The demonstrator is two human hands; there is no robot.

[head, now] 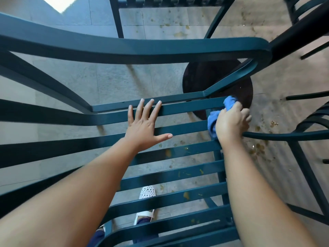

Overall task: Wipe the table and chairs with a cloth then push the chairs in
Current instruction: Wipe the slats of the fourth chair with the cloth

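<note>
While right hand (231, 122) clutches crumpled blue cloth (213, 120) at far corner of dark green slatted metal chair (178, 127), left hand (145, 125) rests flat, fingers spread, grasping nothing; chair wiping looks midway, pushing in not yet done.

Left hand (145, 125): flat, fingers spread, on the chair (178, 111) seat slats.
Right hand (231, 123): grips a blue cloth (213, 119) against the seat's right edge.
Floor (106, 82): grey tiles, yellowish stains at right.
Table base (204, 81): dark, round, beyond the seat.

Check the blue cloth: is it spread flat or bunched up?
Bunched up. The blue cloth is crumpled in the right hand, whose fingers curl round it against the chair slats' right end.
</note>
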